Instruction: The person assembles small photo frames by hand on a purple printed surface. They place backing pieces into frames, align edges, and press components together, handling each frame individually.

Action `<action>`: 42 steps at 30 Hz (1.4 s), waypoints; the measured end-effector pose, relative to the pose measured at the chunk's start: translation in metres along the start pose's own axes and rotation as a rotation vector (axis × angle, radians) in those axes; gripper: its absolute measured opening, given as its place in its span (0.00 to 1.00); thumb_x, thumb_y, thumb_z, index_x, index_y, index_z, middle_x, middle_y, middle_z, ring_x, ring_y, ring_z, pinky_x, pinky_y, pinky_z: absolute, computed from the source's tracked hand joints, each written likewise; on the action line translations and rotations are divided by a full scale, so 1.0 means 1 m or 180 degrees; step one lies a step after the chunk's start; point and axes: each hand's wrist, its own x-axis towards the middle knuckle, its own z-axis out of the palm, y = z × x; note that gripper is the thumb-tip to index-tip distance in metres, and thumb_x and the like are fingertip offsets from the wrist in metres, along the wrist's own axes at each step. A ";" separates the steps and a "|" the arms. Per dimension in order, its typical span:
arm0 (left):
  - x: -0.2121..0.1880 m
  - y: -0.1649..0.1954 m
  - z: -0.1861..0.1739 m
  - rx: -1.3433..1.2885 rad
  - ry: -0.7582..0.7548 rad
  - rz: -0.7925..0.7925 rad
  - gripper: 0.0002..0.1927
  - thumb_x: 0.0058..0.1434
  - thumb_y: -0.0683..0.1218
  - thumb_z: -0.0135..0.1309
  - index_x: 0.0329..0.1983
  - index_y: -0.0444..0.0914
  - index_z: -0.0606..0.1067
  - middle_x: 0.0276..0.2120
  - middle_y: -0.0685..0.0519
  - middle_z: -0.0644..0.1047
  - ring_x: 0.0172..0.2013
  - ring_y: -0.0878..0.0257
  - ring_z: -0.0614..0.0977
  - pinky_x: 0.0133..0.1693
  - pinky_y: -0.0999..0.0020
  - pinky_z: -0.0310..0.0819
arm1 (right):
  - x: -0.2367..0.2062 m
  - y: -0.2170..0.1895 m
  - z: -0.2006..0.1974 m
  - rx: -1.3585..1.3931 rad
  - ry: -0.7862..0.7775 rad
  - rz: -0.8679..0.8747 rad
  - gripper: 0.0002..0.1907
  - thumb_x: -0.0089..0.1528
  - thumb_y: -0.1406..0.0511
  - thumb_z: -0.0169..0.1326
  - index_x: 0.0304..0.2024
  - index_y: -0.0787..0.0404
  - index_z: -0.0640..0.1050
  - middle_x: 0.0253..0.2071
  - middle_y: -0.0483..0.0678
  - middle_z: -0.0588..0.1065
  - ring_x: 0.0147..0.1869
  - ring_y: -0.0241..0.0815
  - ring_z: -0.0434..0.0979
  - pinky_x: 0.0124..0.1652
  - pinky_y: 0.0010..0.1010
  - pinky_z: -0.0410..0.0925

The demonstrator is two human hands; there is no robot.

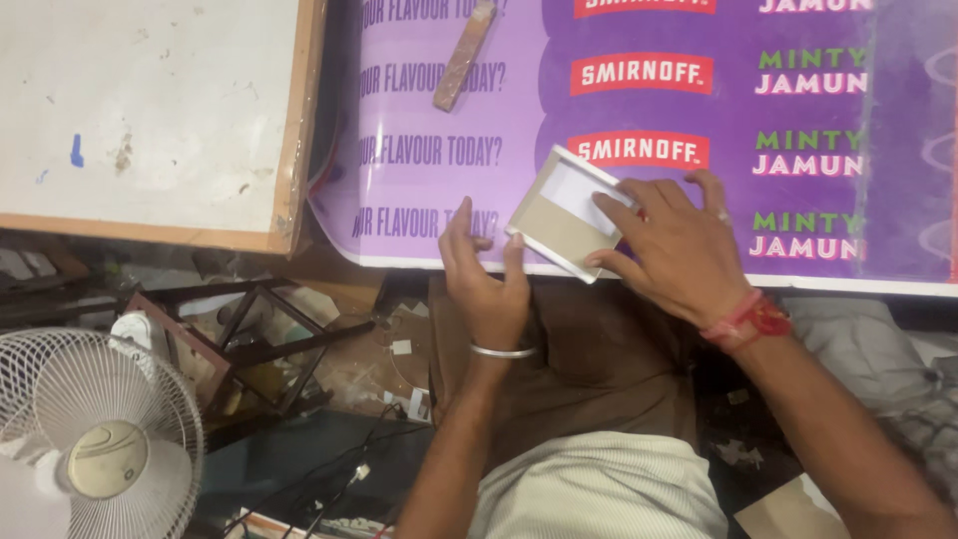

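Both hands (486, 279) (679, 245) press a small frame (561, 222).

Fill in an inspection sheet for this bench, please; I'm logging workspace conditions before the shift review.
Surface: purple printed sheet covers the table, its near edge overhanging.
Job's things: small card frame, grey-brown with white border and a white patch, lying flat near the sheet's edge.
Clutter: brown stick on the sheet; white board at left.
Grippers: left hand steadies the frame's near corner; right hand presses fingers on its top.
Cables: dark wires on the floor.
Surroundings: white fan, dark metal frame, scraps on the floor.
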 end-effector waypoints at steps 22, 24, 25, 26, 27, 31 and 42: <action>0.054 -0.038 -0.020 0.2283 -0.1226 0.2304 0.27 0.65 0.38 0.53 0.70 0.38 0.73 0.64 0.47 0.73 0.50 0.52 0.76 0.46 0.53 0.70 | 0.079 0.018 0.000 -0.0811 -0.1987 -0.1079 0.68 0.41 0.42 0.71 0.76 0.53 0.53 0.80 0.45 0.50 0.79 0.40 0.47 0.73 0.55 0.36; 0.051 -0.024 -0.009 0.2373 -0.1019 0.2081 0.30 0.60 0.39 0.50 0.67 0.42 0.72 0.68 0.45 0.67 0.59 0.46 0.72 0.54 0.40 0.65 | 0.079 0.017 -0.001 -0.1000 -0.2014 -0.1167 0.64 0.45 0.44 0.71 0.75 0.54 0.53 0.80 0.46 0.50 0.80 0.41 0.47 0.73 0.56 0.36; 0.048 -0.017 -0.003 0.2413 -0.0990 0.1947 0.31 0.57 0.39 0.49 0.66 0.44 0.72 0.71 0.44 0.65 0.64 0.43 0.70 0.58 0.34 0.63 | 0.079 0.016 -0.001 -0.1009 -0.1946 -0.1126 0.66 0.44 0.43 0.71 0.76 0.55 0.53 0.79 0.46 0.51 0.80 0.41 0.48 0.73 0.56 0.37; 0.046 -0.012 0.005 0.2440 -0.1104 0.1863 0.29 0.59 0.41 0.49 0.67 0.42 0.71 0.72 0.44 0.62 0.67 0.42 0.66 0.60 0.28 0.58 | 0.079 0.016 -0.001 -0.1006 -0.1928 -0.1125 0.67 0.43 0.43 0.71 0.76 0.55 0.53 0.79 0.46 0.52 0.79 0.41 0.49 0.73 0.57 0.37; 0.045 -0.008 0.012 0.2476 -0.1172 0.1728 0.28 0.62 0.42 0.48 0.68 0.40 0.70 0.73 0.43 0.60 0.71 0.40 0.62 0.62 0.22 0.52 | 0.079 0.016 -0.001 -0.1028 -0.1912 -0.1189 0.68 0.42 0.42 0.71 0.76 0.56 0.53 0.78 0.46 0.53 0.79 0.42 0.50 0.73 0.57 0.38; 0.036 -0.014 0.011 0.2303 -0.0829 0.1875 0.26 0.68 0.44 0.46 0.70 0.38 0.68 0.74 0.38 0.55 0.75 0.35 0.51 0.62 0.09 0.36 | 0.077 0.015 -0.002 -0.1057 -0.1919 -0.1069 0.66 0.42 0.42 0.71 0.76 0.54 0.54 0.76 0.45 0.54 0.78 0.41 0.53 0.73 0.57 0.39; -0.006 0.002 -0.025 0.0803 -0.0196 0.0181 0.27 0.67 0.42 0.51 0.71 0.35 0.68 0.53 0.42 0.76 0.46 0.51 0.79 0.49 0.52 0.73 | 0.038 0.012 0.013 -0.0032 -0.0326 -0.0311 0.45 0.54 0.37 0.59 0.62 0.60 0.75 0.60 0.48 0.74 0.57 0.46 0.73 0.64 0.55 0.58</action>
